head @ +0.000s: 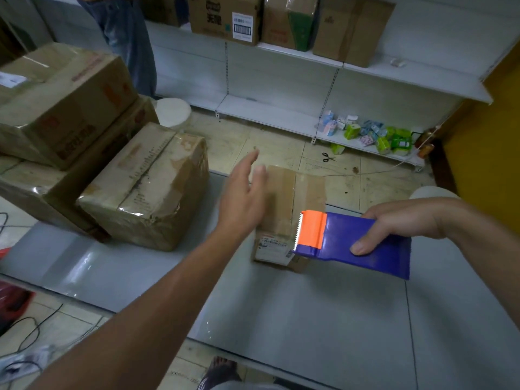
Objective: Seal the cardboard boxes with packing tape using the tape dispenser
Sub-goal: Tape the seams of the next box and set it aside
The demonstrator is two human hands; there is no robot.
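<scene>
A small cardboard box stands on the grey table, its top flaps closed along a middle seam and a white label on its near side. My left hand hovers over the box's left part with fingers straight and spread, holding nothing. My right hand grips a blue tape dispenser with an orange toothed cutter, held just above the box's near right corner. A larger taped box sits on the table to the left.
More big boxes are stacked at the far left. White shelving runs along the back with cartons above and small packets on the lowest shelf. Scissors lie on the tiled floor. A person in jeans stands behind.
</scene>
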